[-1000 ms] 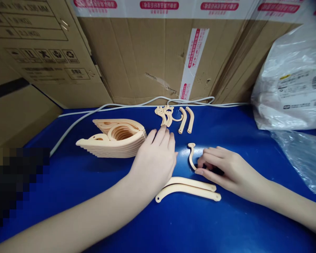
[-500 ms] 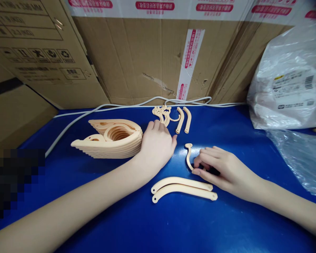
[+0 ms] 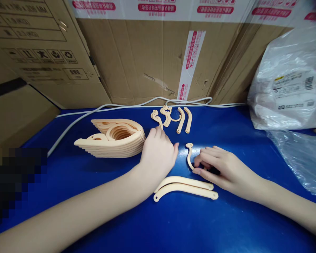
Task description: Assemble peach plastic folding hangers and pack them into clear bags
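In the head view, my left hand (image 3: 158, 149) is closed, with its fingertips at the lower end of a cream plastic hanger hook (image 3: 156, 116). Its knuckles hide the grip itself. My right hand (image 3: 217, 163) pinches another S-shaped hanger hook (image 3: 190, 154) between thumb and fingers, low over the blue surface. Just below the hands, two long curved hanger arms (image 3: 185, 191) lie side by side. A neat stack of folded cream hangers (image 3: 110, 147) stands beside my left hand.
More small hooks (image 3: 167, 116) and two short curved arms (image 3: 188, 120) lie behind my hands. A white cable (image 3: 107, 104) runs along the cardboard boxes (image 3: 137, 59) at the back. Clear plastic bags (image 3: 287, 88) sit at the right.
My left hand has drawn slightly back toward me, and the hook at its fingertips has separated from the others behind. My right hand stays in place with its hook.
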`<state>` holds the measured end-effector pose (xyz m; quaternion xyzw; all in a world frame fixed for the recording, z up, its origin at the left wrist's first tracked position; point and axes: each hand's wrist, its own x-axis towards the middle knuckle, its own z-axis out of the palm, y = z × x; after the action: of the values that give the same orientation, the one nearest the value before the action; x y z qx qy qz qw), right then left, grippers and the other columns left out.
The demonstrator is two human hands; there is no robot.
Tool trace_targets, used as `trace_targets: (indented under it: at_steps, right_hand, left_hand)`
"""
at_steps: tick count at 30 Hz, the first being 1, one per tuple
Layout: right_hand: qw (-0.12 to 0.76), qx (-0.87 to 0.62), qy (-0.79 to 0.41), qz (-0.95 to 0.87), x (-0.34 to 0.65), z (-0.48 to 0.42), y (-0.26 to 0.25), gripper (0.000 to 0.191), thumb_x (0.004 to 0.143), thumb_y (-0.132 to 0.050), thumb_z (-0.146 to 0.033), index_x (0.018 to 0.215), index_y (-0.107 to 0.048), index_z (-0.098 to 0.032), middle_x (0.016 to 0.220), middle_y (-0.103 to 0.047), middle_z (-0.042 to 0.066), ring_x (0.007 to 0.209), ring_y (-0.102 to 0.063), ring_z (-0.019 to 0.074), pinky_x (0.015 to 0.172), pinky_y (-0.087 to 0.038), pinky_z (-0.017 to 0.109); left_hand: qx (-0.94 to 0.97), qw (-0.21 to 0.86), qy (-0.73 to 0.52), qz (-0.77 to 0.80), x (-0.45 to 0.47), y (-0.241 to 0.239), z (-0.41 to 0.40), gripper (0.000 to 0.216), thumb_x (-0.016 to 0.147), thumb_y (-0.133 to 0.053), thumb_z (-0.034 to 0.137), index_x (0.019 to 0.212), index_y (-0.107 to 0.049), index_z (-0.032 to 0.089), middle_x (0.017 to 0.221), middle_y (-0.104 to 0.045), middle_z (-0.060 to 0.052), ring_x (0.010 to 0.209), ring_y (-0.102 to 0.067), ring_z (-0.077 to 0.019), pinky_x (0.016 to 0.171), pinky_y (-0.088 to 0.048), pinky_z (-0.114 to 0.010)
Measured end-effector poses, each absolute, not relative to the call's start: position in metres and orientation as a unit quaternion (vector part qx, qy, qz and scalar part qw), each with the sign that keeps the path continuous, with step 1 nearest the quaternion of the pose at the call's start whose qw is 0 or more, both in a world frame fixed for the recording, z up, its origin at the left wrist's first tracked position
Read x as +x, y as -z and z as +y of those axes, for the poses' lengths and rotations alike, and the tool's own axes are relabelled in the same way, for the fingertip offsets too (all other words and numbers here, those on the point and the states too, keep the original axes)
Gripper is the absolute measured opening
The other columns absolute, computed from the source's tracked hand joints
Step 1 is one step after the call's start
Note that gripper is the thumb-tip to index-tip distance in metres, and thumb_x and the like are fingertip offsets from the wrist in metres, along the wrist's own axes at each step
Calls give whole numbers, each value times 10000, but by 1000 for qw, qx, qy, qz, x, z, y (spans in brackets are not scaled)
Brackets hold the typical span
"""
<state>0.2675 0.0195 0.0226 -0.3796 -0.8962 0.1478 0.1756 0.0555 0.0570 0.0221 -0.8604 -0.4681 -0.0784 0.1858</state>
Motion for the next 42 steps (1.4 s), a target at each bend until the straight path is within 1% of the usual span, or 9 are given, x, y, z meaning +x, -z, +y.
trace_targets:
  at_steps: [10, 16, 18, 20, 24, 27, 33, 37, 42]
  right_hand:
    - [167, -383, -123, -900, 271, 21, -21, 147, 1024, -544, -305, 922, -598, -214, 715, -582, -27, 661, -563, 140, 713, -361, 303]
    - [189, -365, -75, -909, 270, 21, -22, 211, 1044, -514, -306, 887, -621, -212, 709, -623, -10, 663, -571, 152, 693, -355, 323]
    - [209, -362, -43, -907, 268, 20, -23, 178, 1035, -522, -291, 929, -635, -204, 812, -669, 27, 737, -602, 176, 697, -371, 335]
    - [216, -352, -14, -911, 264, 19, -26, 175, 1032, -515, -292, 1055, -653, -187, 1025, -700, 97, 905, -644, 225, 767, -423, 366]
    - [168, -311, -1, -935, 253, 24, -28, 357, 1044, -493, -316, 1373, -575, -206, 1461, -567, 160, 1304, -555, 300, 991, -445, 475]
    - [131, -285, -9, -949, 246, 32, -24, 386, 1067, -448, -323, 1415, -561, -200, 1535, -526, 143, 1382, -513, 282, 1086, -407, 510]
    - [123, -276, -7, -953, 247, 37, -15, 384, 1083, -397, -329, 1361, -602, -161, 1497, -568, 147, 1369, -530, 270, 1108, -401, 520]
    - [137, -291, -6, -947, 251, 32, -12, 392, 1074, -425, -336, 1401, -557, -165, 1488, -574, 135, 1344, -537, 270, 1108, -395, 506]
    - [153, -315, -26, -936, 255, 31, -9, 356, 1068, -443, -350, 1338, -593, -172, 1434, -603, 134, 1309, -539, 273, 1093, -387, 492]
  left_hand:
    - [-897, 206, 88, -382, 29, -29, 2, 439, 1002, -405, 261, 932, -772, 29, 866, -735, -189, 777, -631, -286, 695, -442, -388]
    - [-924, 185, 117, -313, -1, -31, -23, 517, 1047, -270, 180, 1106, -759, 21, 1034, -776, -163, 885, -681, -276, 751, -458, -392]
    - [-933, 178, 117, -291, -11, -33, -28, 542, 1061, -239, 175, 1123, -760, 42, 1064, -782, -139, 910, -689, -269, 771, -461, -391]
    - [-942, 170, 110, -269, -20, -38, -31, 563, 1071, -214, 176, 1129, -764, 71, 1078, -786, -113, 916, -695, -256, 772, -463, -389]
    - [-961, 138, 106, -216, -32, -51, -31, 577, 1077, -205, 184, 1085, -778, 123, 1077, -795, -67, 935, -701, -230, 787, -473, -382]
    - [-967, 123, 103, -197, -33, -55, -27, 512, 1065, -261, 182, 1105, -769, 127, 1094, -791, -69, 946, -699, -220, 802, -484, -369]
    - [-955, 170, 124, -211, -23, -42, -19, 532, 1063, -266, 180, 954, -783, 123, 897, -786, -87, 786, -683, -223, 704, -477, -377]
    - [-942, 230, 115, -217, -12, -31, -13, 511, 1050, -324, 188, 801, -765, 127, 793, -766, -94, 751, -690, -234, 680, -493, -385]
    - [-928, 262, 142, -222, -1, -26, -9, 462, 1018, -415, 147, 655, -700, 130, 605, -668, -63, 616, -633, -206, 651, -487, -379]
